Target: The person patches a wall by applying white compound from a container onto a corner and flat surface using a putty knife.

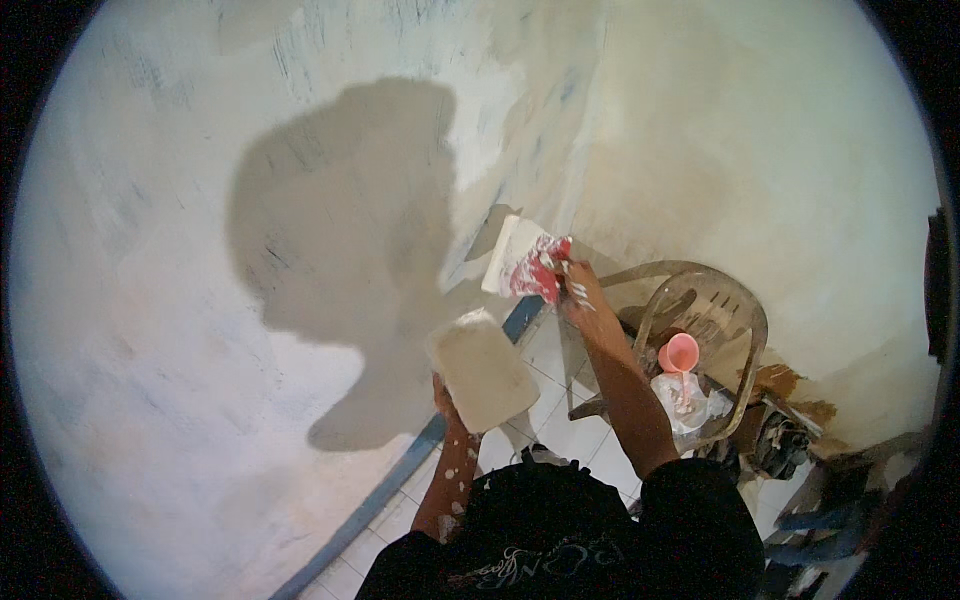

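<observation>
White filler coats a broad scraper point(522, 258) pressed to the wall point(300, 250) in the closed grip of the right hand point(580, 290); the left hand point(447, 400) grips a loaded board point(482, 368) nearer. Spreading is under way, and the next stroke calls for steady, even pressure. A plastic chair point(700, 310) stands right.

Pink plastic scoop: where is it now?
In the head view, the pink plastic scoop sits right of centre on the beige plastic chair, just right of the person's right forearm.

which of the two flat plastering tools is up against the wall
The red-handled putty blade in the right hand; the pale rectangular board in the left hand sits lower.
</observation>
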Action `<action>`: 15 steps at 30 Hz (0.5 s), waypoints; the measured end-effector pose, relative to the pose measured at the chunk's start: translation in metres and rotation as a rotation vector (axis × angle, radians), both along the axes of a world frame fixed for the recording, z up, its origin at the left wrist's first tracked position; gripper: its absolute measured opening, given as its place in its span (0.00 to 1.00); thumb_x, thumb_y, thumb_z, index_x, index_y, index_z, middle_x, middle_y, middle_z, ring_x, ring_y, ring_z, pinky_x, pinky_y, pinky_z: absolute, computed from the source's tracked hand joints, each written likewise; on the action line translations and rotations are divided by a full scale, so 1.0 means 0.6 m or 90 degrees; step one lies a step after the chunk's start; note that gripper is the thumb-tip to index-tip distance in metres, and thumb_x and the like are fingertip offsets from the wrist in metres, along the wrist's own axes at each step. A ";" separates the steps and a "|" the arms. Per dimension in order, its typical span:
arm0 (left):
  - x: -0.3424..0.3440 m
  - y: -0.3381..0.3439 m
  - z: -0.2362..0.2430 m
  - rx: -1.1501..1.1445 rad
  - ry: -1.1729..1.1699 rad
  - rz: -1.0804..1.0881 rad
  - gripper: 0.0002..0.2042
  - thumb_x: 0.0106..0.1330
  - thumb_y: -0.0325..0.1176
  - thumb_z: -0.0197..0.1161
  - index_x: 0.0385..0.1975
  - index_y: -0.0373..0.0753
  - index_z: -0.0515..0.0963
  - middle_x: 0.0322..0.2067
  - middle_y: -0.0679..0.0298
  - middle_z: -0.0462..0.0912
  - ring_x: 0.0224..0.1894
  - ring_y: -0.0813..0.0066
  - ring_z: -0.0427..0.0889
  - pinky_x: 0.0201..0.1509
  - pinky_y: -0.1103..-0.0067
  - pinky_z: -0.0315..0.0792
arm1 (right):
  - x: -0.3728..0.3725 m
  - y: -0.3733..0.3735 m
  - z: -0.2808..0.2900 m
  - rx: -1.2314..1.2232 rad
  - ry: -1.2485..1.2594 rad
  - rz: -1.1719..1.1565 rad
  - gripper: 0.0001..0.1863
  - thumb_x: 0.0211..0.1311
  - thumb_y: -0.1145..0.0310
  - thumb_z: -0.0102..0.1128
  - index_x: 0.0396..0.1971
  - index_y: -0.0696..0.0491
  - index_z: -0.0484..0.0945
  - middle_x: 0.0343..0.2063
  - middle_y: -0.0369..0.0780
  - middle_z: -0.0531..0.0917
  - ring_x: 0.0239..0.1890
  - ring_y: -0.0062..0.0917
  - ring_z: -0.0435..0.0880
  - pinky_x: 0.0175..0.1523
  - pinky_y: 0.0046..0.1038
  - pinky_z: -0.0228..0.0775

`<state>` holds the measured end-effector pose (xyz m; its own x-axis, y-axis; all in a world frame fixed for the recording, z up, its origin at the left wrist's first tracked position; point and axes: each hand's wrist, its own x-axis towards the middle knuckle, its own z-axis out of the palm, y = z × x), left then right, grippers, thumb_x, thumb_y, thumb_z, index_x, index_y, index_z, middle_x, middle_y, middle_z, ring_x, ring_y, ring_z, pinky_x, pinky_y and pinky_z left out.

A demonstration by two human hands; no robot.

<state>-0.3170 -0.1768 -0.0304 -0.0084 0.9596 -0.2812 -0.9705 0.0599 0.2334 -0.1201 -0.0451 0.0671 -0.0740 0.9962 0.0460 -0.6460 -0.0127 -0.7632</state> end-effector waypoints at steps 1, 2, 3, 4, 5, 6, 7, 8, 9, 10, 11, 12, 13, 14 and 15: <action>-0.025 -0.015 -0.014 0.006 0.008 -0.006 0.31 0.58 0.58 0.41 0.55 0.40 0.62 0.50 0.56 0.69 0.50 0.56 0.70 0.52 0.61 0.65 | -0.011 0.035 -0.020 0.006 0.008 -0.006 0.15 0.47 0.70 0.60 0.35 0.61 0.72 0.31 0.40 0.77 0.29 0.24 0.78 0.31 0.24 0.73; -0.047 -0.026 -0.037 0.113 -0.003 -0.017 0.33 0.57 0.59 0.43 0.56 0.41 0.60 0.52 0.56 0.67 0.51 0.55 0.68 0.53 0.59 0.63 | -0.019 0.065 -0.030 0.069 -0.028 -0.048 0.14 0.46 0.69 0.59 0.33 0.61 0.73 0.29 0.39 0.78 0.28 0.24 0.78 0.30 0.24 0.73; -0.069 -0.028 -0.046 0.222 -0.012 -0.023 0.34 0.56 0.60 0.45 0.57 0.43 0.58 0.54 0.56 0.65 0.52 0.54 0.67 0.54 0.57 0.62 | -0.036 0.085 -0.028 0.132 -0.063 -0.085 0.13 0.46 0.69 0.58 0.30 0.61 0.74 0.28 0.39 0.78 0.26 0.23 0.77 0.30 0.25 0.73; -0.071 -0.041 -0.009 0.166 0.051 0.040 0.31 0.58 0.58 0.42 0.55 0.41 0.62 0.51 0.56 0.68 0.50 0.56 0.70 0.52 0.61 0.65 | -0.042 0.098 -0.025 0.132 -0.059 -0.098 0.13 0.46 0.69 0.58 0.30 0.61 0.74 0.28 0.39 0.78 0.26 0.23 0.77 0.30 0.25 0.73; -0.097 -0.049 -0.027 0.173 0.059 0.041 0.31 0.58 0.58 0.42 0.55 0.41 0.62 0.51 0.56 0.68 0.50 0.56 0.70 0.52 0.61 0.65 | -0.071 0.107 -0.011 0.096 -0.207 -0.157 0.12 0.45 0.69 0.57 0.28 0.61 0.75 0.24 0.39 0.78 0.25 0.24 0.77 0.29 0.26 0.72; -0.129 -0.062 -0.064 0.171 0.048 0.030 0.34 0.56 0.61 0.42 0.57 0.42 0.58 0.53 0.55 0.65 0.52 0.54 0.66 0.54 0.57 0.62 | -0.101 0.112 0.001 0.057 -0.354 -0.217 0.11 0.45 0.69 0.57 0.26 0.62 0.76 0.21 0.40 0.78 0.24 0.24 0.77 0.28 0.27 0.71; -0.149 -0.057 -0.085 0.171 0.035 0.024 0.38 0.54 0.64 0.42 0.59 0.44 0.55 0.56 0.54 0.61 0.55 0.51 0.63 0.55 0.54 0.59 | -0.132 0.121 0.017 0.067 -0.347 -0.215 0.11 0.45 0.69 0.57 0.26 0.62 0.76 0.21 0.40 0.78 0.24 0.24 0.77 0.28 0.27 0.71; -0.155 -0.068 -0.068 0.171 0.069 0.006 0.39 0.53 0.66 0.41 0.60 0.45 0.54 0.57 0.54 0.60 0.56 0.50 0.62 0.56 0.53 0.58 | -0.155 0.113 0.021 0.109 -0.518 -0.324 0.10 0.43 0.69 0.56 0.25 0.60 0.74 0.20 0.42 0.77 0.23 0.30 0.77 0.28 0.30 0.70; -0.159 -0.070 -0.061 0.171 0.070 -0.001 0.39 0.53 0.66 0.41 0.60 0.45 0.54 0.57 0.54 0.60 0.56 0.50 0.62 0.56 0.53 0.58 | -0.178 0.106 0.025 0.150 -0.689 -0.432 0.08 0.41 0.70 0.56 0.23 0.58 0.73 0.20 0.43 0.77 0.21 0.37 0.77 0.27 0.33 0.70; -0.159 -0.073 -0.053 0.174 0.057 0.006 0.38 0.53 0.65 0.41 0.60 0.45 0.54 0.57 0.55 0.60 0.56 0.50 0.62 0.56 0.53 0.57 | -0.201 0.105 0.022 0.148 -0.689 -0.438 0.08 0.41 0.70 0.56 0.23 0.58 0.73 0.20 0.43 0.77 0.21 0.37 0.77 0.27 0.33 0.70; -0.162 -0.075 -0.051 0.176 0.047 0.013 0.38 0.54 0.65 0.41 0.60 0.45 0.54 0.57 0.55 0.60 0.56 0.50 0.62 0.56 0.53 0.57 | -0.225 0.104 0.011 0.176 -0.775 -0.475 0.10 0.39 0.70 0.55 0.24 0.59 0.74 0.23 0.45 0.77 0.26 0.39 0.76 0.34 0.36 0.68; -0.165 -0.077 -0.053 0.175 0.051 0.008 0.38 0.54 0.65 0.41 0.60 0.45 0.54 0.57 0.55 0.60 0.56 0.50 0.62 0.56 0.53 0.57 | -0.238 0.098 -0.001 0.203 -0.860 -0.512 0.12 0.38 0.69 0.55 0.25 0.60 0.75 0.26 0.47 0.78 0.31 0.42 0.76 0.41 0.39 0.67; -0.174 -0.081 -0.056 0.160 0.065 0.033 0.38 0.54 0.65 0.41 0.60 0.45 0.55 0.57 0.55 0.60 0.56 0.50 0.62 0.56 0.53 0.57 | -0.252 0.086 -0.014 0.200 -0.854 -0.509 0.12 0.38 0.69 0.55 0.25 0.60 0.75 0.26 0.47 0.78 0.31 0.42 0.76 0.41 0.39 0.67; -0.177 -0.079 -0.055 0.147 0.075 0.054 0.37 0.54 0.65 0.41 0.59 0.45 0.55 0.57 0.55 0.61 0.56 0.50 0.62 0.57 0.53 0.56 | -0.255 0.072 -0.027 0.259 -0.868 -0.552 0.11 0.38 0.71 0.54 0.25 0.60 0.76 0.24 0.48 0.78 0.28 0.43 0.76 0.36 0.39 0.68; -0.182 -0.077 -0.052 0.147 0.078 0.052 0.37 0.54 0.65 0.41 0.59 0.45 0.55 0.57 0.55 0.61 0.56 0.50 0.62 0.57 0.53 0.56 | -0.258 0.059 -0.040 0.318 -0.880 -0.595 0.12 0.39 0.72 0.53 0.26 0.61 0.77 0.21 0.49 0.78 0.24 0.44 0.76 0.31 0.38 0.68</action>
<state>-0.4260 -0.2231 -0.0618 -0.1094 0.9929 -0.0471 -0.9335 -0.0864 0.3480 -0.2750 -0.0098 0.0433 0.2227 0.6337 0.7408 0.7785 0.3418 -0.5264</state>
